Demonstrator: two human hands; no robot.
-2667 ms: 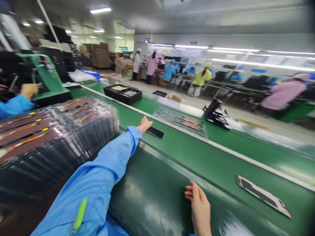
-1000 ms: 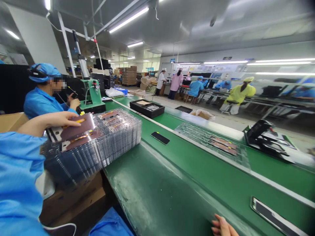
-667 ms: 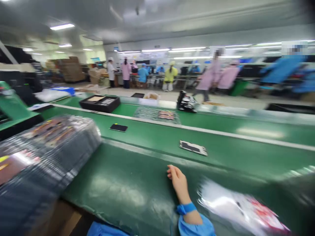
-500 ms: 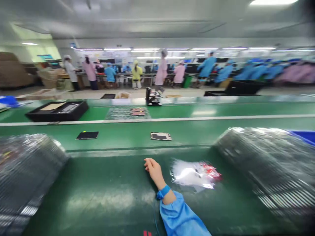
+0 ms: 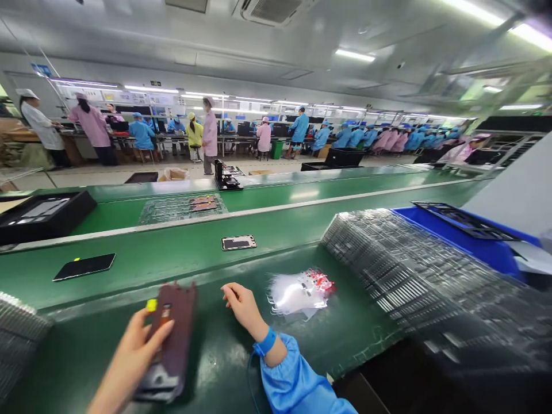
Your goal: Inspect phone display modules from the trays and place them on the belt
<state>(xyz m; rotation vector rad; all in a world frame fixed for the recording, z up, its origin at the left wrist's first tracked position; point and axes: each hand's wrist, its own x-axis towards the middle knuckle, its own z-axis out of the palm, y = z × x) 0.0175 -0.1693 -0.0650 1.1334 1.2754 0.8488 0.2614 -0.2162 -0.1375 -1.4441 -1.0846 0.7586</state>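
My left hand (image 5: 131, 356) grips a flat brown phone panel (image 5: 172, 339) with a small yellow tab at its top, holding it just above the dark green bench mat (image 5: 215, 368). My right hand (image 5: 244, 305) rests on the mat right beside the panel, fingers loosely curled with nothing in them; a blue strap circles its wrist. A pile of clear film pieces with red marks (image 5: 299, 293) lies a short way right of that hand.
A light phone frame (image 5: 238, 242) and a black phone (image 5: 84, 267) lie on the green belt (image 5: 302, 227) beyond. A tall leaning stack of clear trays (image 5: 409, 270) stands at right, a blue bin (image 5: 470, 241) behind it. Other workers stand far behind.
My view swung from left to right along the belt. My left hand took a brown panel from the left tray stack and brought it down beside my right hand, which stayed on the mat.
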